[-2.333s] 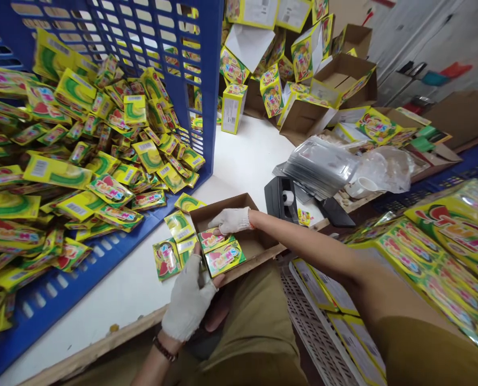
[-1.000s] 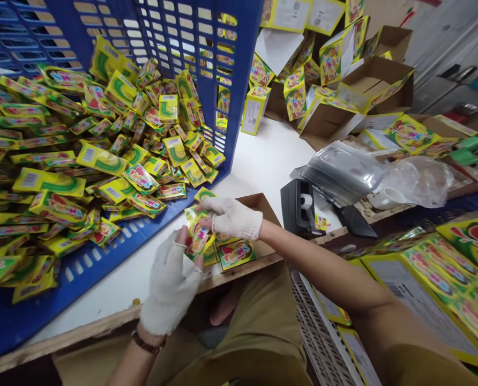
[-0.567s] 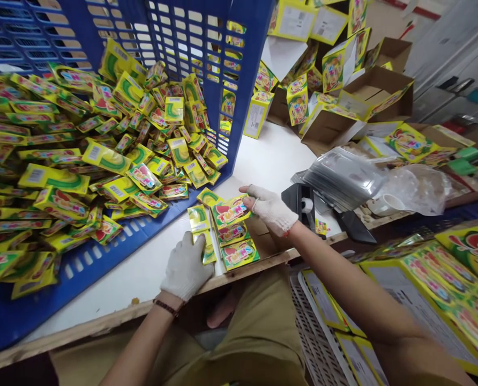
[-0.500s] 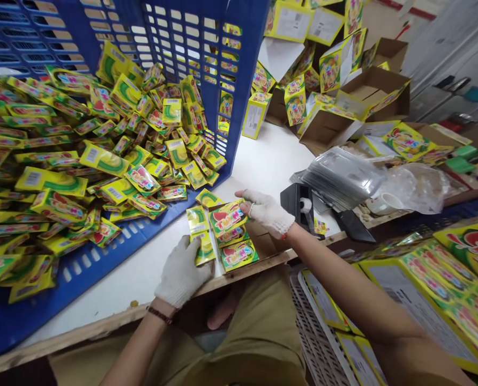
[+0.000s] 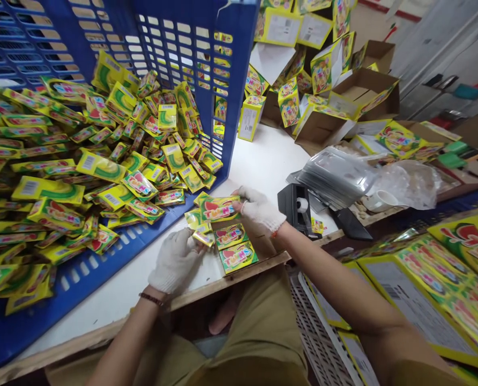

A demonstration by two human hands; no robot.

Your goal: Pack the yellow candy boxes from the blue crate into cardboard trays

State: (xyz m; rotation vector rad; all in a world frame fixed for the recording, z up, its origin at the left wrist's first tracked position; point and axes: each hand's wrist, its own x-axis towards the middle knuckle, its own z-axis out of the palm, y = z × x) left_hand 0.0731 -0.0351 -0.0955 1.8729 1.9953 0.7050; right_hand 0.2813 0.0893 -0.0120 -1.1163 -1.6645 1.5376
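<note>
My right hand [image 5: 260, 210], in a white knit glove, pinches the end of a small yellow-green candy box [image 5: 218, 208] with a watermelon print. This box is raised above a brown open carton [image 5: 265, 244], where two more small boxes, an upper one [image 5: 231, 236] and a lower one [image 5: 239, 257], lie face up. To the left, my gloved left hand [image 5: 175, 261] grips another small candy box [image 5: 204, 238], tilted, by its near edge. Behind it lies a yellow box [image 5: 193, 217], partly covered.
A blue slotted crate [image 5: 239, 96] heaped with small candy boxes stands on the left. On the right are a black tape dispenser [image 5: 293, 206], clear plastic trays [image 5: 335, 174] and a white cup [image 5: 380, 201]. Open cartons [image 5: 323, 128] pile up at the back.
My right hand has lifted its candy box off the ones in the carton. My left hand has drawn back slightly and tilted the box it grips. The whole view has shifted a little.
</note>
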